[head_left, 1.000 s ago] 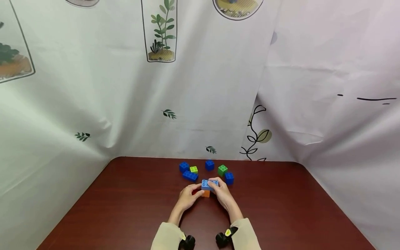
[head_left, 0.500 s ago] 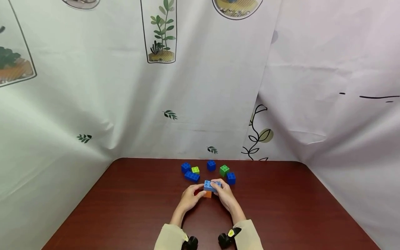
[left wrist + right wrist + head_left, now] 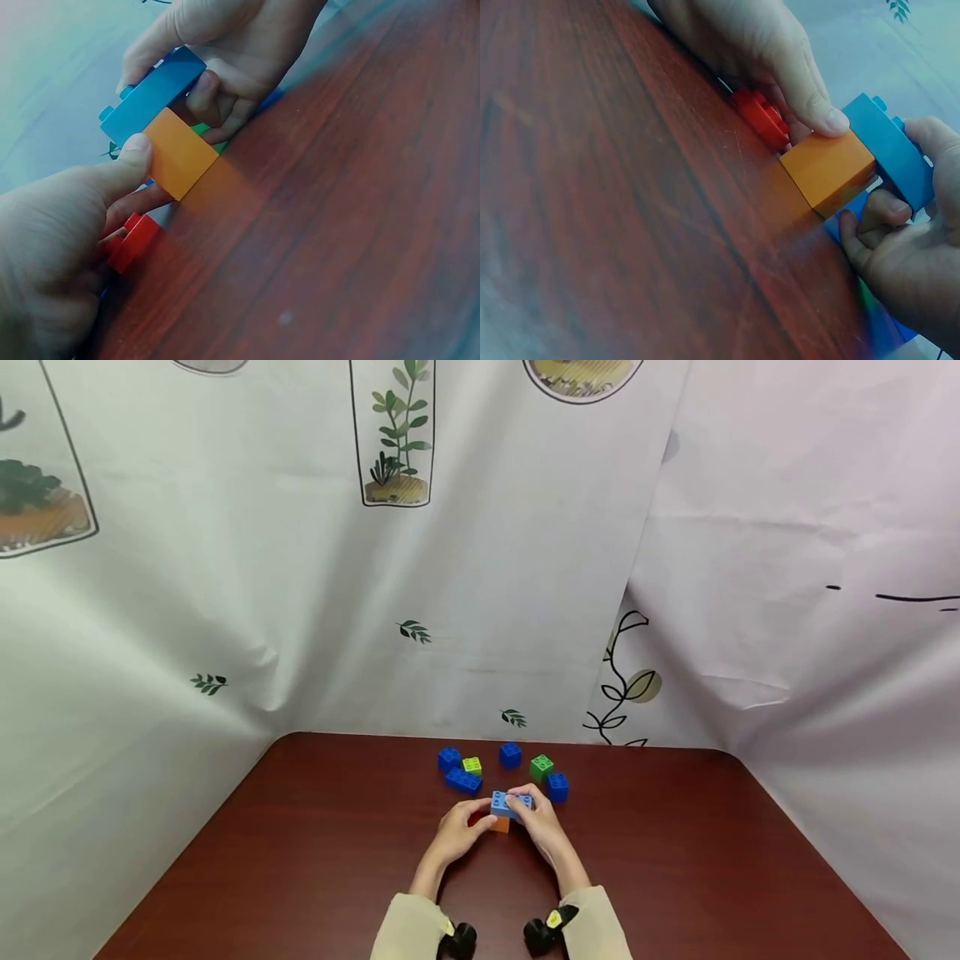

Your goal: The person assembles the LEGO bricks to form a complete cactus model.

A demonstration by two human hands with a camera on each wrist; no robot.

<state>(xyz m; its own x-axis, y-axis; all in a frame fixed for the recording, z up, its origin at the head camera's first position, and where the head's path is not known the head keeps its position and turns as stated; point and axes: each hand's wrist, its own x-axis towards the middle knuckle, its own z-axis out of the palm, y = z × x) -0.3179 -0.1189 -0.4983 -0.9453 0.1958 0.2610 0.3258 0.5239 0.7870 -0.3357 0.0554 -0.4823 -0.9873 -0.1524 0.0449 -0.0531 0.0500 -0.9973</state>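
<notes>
A light blue brick with studs sits on top of an orange brick, overhanging it to the right. The orange brick stands on the table. My left hand pinches the orange brick near its top, thumb on the near face and fingers behind. My right hand holds the light blue brick at its right end, thumb over the top and curled fingers beneath. A red brick lies on the table beside the left hand's fingers, mostly hidden in the head view.
Behind the hands lie several loose bricks: dark blue ones, a lime one and a green one. Another dark blue brick is close to the right hand. The brown table ends at a printed cloth.
The head view has shifted slightly. Both hands keep their hold, and the light blue and orange bricks stay in the same arrangement.
</notes>
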